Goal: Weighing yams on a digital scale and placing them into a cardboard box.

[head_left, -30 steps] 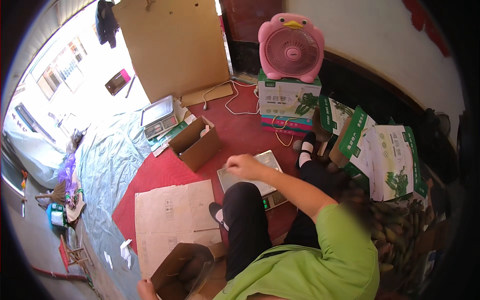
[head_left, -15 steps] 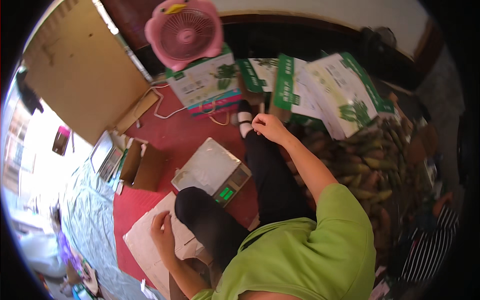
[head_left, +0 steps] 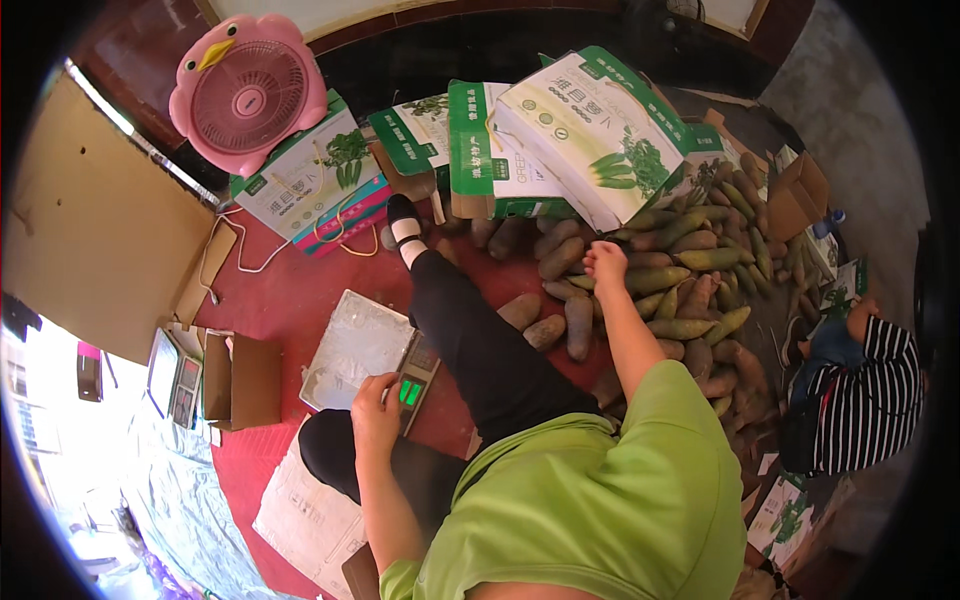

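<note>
My right hand point(head_left: 606, 264), its fingers curled in, hovers over a pile of green and reddish-brown root vegetables like long radishes point(head_left: 690, 258). Just beyond it lies a white and green printed carton point(head_left: 585, 135). Nothing shows between those fingers. My left hand point(head_left: 375, 408) is above my bent knee, fingers bent together, and looks empty. Beside it stands a weighing scale point(head_left: 355, 345) with a bare silvery platform and a lit green display. Several loose roots point(head_left: 578, 327) lie on the red floor between my leg and the pile.
A pink fan point(head_left: 250, 100) stands on a printed carton point(head_left: 300, 180) at the far left. An open brown box point(head_left: 245, 380) and a second scale point(head_left: 175, 378) are at left. Flattened cardboard point(head_left: 310, 515) lies near my knee. A person in a striped top point(head_left: 865, 400) is at right.
My view has swung rightward, showing more of the pile and the person. My right hand has moved from above my shin to the pile. The left has come up beside the scale.
</note>
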Available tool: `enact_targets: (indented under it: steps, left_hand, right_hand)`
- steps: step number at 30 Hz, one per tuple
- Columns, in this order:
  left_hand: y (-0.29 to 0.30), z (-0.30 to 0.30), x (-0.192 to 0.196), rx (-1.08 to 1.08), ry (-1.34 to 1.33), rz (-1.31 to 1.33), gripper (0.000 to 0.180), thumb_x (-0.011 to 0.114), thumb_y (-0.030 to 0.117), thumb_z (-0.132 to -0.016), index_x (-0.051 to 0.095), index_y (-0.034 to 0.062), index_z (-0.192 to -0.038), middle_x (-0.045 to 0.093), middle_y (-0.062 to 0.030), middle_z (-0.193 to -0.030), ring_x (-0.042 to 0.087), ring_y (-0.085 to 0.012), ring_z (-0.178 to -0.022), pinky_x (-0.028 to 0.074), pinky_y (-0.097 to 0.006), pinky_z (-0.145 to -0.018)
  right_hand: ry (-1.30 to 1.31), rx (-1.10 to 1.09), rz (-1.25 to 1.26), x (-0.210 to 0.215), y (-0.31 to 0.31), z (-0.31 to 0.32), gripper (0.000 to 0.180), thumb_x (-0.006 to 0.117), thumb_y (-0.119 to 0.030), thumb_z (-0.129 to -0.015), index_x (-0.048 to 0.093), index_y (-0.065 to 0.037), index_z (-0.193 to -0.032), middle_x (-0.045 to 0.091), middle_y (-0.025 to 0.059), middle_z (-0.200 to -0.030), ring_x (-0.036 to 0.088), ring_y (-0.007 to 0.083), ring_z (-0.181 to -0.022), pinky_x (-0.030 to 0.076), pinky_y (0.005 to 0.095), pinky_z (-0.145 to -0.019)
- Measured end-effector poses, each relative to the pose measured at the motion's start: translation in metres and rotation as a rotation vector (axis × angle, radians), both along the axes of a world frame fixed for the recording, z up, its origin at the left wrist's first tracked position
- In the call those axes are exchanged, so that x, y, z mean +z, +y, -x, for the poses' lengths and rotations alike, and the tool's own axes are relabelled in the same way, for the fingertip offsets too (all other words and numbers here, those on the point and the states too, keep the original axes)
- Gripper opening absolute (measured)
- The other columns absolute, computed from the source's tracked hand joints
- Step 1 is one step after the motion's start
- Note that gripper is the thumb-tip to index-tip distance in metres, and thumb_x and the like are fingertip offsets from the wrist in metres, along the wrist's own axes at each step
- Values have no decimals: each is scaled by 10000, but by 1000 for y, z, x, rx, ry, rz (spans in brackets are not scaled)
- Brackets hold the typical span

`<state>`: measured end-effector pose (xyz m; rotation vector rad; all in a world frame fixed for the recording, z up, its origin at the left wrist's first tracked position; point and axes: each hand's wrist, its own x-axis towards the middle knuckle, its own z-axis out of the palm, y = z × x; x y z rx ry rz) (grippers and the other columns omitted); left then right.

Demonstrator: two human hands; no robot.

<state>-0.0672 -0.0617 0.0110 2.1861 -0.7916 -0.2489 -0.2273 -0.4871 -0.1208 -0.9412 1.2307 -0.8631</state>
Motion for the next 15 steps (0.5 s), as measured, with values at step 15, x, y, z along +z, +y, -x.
enact_targets:
  steps: [15]
  left_hand:
    - [0,-5,-13,10,-58,-101,145,610,79,-819,660,13,-938,633,-165,-889,621,-343,-827,485,-390,-740]
  right_hand:
    - [-165,523,335,95,41,-64,575,658,-329,-857,456,-86,-1337,556,60,-1220,539,148,-1046,426,303,-843]
